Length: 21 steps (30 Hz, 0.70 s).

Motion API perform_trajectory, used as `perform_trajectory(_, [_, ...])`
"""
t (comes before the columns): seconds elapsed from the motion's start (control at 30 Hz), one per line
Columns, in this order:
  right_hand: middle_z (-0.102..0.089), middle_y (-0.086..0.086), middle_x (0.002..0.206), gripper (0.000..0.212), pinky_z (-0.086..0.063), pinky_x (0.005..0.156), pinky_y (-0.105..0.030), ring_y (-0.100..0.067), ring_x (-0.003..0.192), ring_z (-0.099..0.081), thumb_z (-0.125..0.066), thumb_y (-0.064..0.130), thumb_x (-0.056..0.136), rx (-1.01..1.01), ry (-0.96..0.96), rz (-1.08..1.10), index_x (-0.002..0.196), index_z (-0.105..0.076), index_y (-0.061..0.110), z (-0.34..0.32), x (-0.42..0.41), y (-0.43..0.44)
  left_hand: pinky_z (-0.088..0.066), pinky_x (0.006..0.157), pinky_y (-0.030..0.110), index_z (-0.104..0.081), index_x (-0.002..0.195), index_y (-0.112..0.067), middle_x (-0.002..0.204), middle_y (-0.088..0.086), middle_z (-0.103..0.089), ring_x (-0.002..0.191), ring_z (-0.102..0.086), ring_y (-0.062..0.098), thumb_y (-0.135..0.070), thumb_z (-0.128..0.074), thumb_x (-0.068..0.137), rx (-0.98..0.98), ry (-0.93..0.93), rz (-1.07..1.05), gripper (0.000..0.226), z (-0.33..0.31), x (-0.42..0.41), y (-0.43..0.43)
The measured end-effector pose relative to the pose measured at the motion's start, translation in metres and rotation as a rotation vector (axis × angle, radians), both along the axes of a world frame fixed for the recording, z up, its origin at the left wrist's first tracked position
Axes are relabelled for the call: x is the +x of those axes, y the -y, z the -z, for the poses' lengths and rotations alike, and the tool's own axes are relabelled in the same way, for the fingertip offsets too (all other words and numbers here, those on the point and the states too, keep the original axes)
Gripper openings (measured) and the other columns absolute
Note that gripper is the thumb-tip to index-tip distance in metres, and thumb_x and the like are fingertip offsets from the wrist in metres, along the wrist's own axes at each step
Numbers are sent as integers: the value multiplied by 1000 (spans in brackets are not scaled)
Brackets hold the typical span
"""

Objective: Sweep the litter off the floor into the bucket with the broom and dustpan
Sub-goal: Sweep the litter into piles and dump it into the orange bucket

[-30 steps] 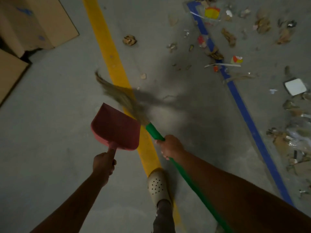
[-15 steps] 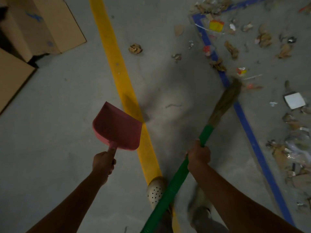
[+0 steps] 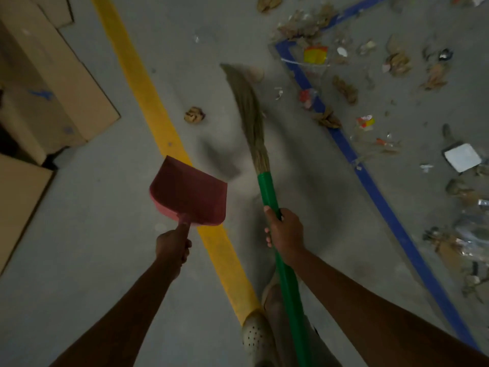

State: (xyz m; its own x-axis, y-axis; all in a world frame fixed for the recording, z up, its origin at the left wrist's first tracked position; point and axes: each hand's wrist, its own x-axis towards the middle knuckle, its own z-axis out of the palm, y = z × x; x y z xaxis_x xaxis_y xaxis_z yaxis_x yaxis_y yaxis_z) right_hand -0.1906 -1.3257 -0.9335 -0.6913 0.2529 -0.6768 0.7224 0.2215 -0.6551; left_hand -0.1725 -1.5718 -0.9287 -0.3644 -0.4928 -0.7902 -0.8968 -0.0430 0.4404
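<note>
My left hand [image 3: 173, 246] grips the handle of a red dustpan [image 3: 190, 193], held above the floor over the yellow line. My right hand [image 3: 284, 234] grips the green handle of the broom [image 3: 268, 189]. Its straw bristles [image 3: 247, 102] point away from me and look blurred, ending near a small scrap at the top. A crumpled brown paper ball [image 3: 194, 115] lies just left of the bristles. Several pieces of litter [image 3: 344, 88], paper and wrappers, are scattered around the blue line at the right. No bucket is in view.
A yellow floor line [image 3: 148, 107] runs diagonally under the dustpan; a blue line [image 3: 375, 186] marks off the littered area at the right. Cardboard boxes [image 3: 53, 83] stand at the left. My foot in a perforated clog [image 3: 254, 337] is at the bottom.
The broom swung from the left over the yellow line to the right by the blue line, then back to the middle pointing ahead. The dustpan hardly moved. I stepped forward.
</note>
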Motion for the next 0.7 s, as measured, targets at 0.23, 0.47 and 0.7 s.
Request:
perform_trajectory(0.23, [-63, -4, 63, 39, -45, 41, -24, -14, 43, -56, -56, 45, 100, 23, 17, -46, 76, -55, 15, -11, -87, -7, -28, 39, 21, -62, 79, -4, 67, 12, -58, 41, -39, 16, -61, -66, 88, -30, -38, -29, 58, 5, -89, 9])
perform_trajectory(0.47, [-64, -5, 65, 38, -47, 45, -27, -16, 47, -58, -57, 45, 100, 36, 34, -141, 80, -57, 14, 12, -131, 56, -30, 42, 24, -63, 80, 0, 64, 12, -58, 42, -41, 17, -62, -64, 89, -38, 21, -69, 63, 33, -124, 59])
perform_trajectory(0.7, [-71, -12, 79, 52, -60, 68, -45, -31, 72, -69, -55, 58, 93, 101, 153, -417, 88, -66, 8, 62, -164, 174, -29, 45, 25, -60, 75, -3, 63, 11, -58, 42, -40, 17, -68, -63, 86, -54, 75, 4, 66, 49, -161, 141])
